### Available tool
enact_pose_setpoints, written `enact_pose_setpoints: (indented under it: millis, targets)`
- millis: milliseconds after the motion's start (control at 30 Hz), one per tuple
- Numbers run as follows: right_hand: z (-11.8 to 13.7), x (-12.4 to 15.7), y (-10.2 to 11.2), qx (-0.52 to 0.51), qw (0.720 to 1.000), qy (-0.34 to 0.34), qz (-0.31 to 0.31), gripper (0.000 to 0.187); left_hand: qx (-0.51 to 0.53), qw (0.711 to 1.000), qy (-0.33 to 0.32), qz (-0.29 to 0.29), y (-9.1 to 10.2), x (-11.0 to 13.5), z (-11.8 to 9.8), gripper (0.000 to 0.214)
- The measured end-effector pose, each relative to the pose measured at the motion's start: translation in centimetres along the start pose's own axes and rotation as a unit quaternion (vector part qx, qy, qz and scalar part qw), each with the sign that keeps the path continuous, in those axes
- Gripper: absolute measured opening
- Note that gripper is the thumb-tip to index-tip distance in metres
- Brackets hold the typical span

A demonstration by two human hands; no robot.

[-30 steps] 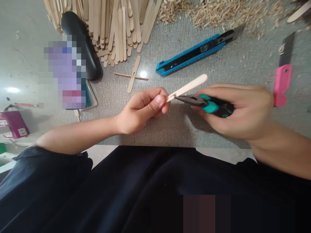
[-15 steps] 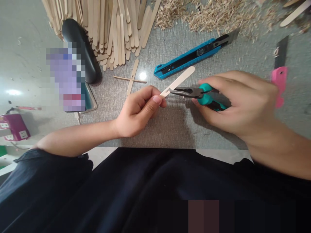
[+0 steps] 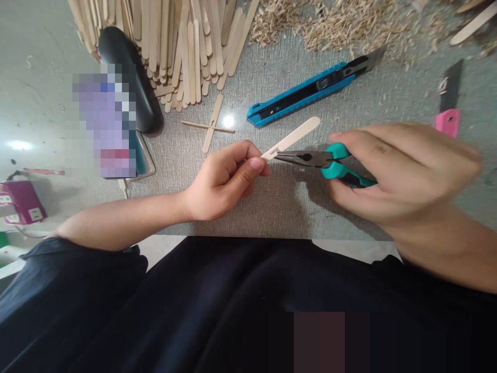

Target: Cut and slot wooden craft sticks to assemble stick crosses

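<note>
head view: the left hand (image 3: 227,184) grasps one end of a pale wooden stick (image 3: 298,134) between thumb and curled fingers, above the near part of the grey table (image 3: 256,212), mid-scene. the stick slants toward the far right, its rounded end free; a small slot and a stepped cut lie just beyond the thumb. the right hand (image 3: 411,171) is closed around the teal-and-black handles of the pliers (image 3: 318,159), whose narrow tips point left and meet the stick's near edge by the cut; whether they pinch any wood is too small to tell.

farther off, left of center, two crossed sticks (image 3: 212,125) lie on the table, near a large pile of sticks (image 3: 190,59) at the far edge. a blue cutter (image 3: 303,96) lies beyond the held stick, its blade toward the far right, with wood shavings (image 3: 330,26) behind it. at the right, a pink cutter (image 3: 448,122) is partly hidden by the right hand. at the left, a blurred phone (image 3: 106,124) overlaps a black case (image 3: 132,83); a purple power strip (image 3: 25,203) stands at the left edge.
</note>
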State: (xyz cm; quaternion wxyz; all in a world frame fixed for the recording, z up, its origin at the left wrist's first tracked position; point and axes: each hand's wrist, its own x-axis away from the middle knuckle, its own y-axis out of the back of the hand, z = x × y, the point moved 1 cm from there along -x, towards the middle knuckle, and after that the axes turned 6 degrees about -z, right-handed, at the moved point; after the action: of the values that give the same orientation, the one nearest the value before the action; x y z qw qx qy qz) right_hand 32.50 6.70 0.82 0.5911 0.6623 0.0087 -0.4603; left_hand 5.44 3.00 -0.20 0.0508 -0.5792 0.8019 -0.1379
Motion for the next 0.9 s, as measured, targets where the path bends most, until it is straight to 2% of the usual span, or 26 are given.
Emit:
enact_pose_setpoints:
  millis: [133,200,267,333,467,633,700,767,900]
  targets:
    - [0.4,-0.2,0.4,-0.064,0.995,-0.058,0.048,0.027,-0.009,0.998,-0.059,-0.007,0.0,0.1,0.3,0.031]
    - [0.2,-0.2,0.4,-0.088,0.988,-0.105,0.066,0.019,-0.02,0.995,-0.096,-0.019,0.0,0.2,0.2,0.029]
    - [-0.3,-0.2,0.3,-0.078,0.984,-0.148,0.067,0.007,-0.026,0.993,-0.117,-0.021,0.0,0.4,0.2,0.029]
    - [-1.0,-0.2,0.1,-0.061,0.98,-0.175,0.066,0.013,-0.026,0.992,-0.12,-0.019,-0.1,0.6,0.2,0.028]
    - [-1.6,0.1,-0.4,-0.05,0.982,-0.158,0.094,0.01,-0.032,0.994,-0.093,-0.056,0.1,0.5,0.4,0.03]
    - [-1.5,0.7,-0.8,-0.014,0.986,-0.119,0.112,0.035,-0.051,0.993,-0.056,-0.087,0.2,0.4,0.6,0.04]
    - [-1.5,0.7,-0.9,0.014,0.99,-0.093,0.107,0.045,-0.059,0.993,-0.057,-0.083,0.3,0.5,0.5,0.041]
    - [-1.3,0.5,-0.9,0.025,0.988,-0.079,0.129,0.053,-0.073,0.993,-0.063,-0.065,0.3,0.7,0.3,0.037]
    - [-1.2,0.3,-1.0,0.003,0.98,-0.085,0.182,0.055,-0.108,0.991,-0.081,-0.021,0.3,1.0,-0.1,0.029]
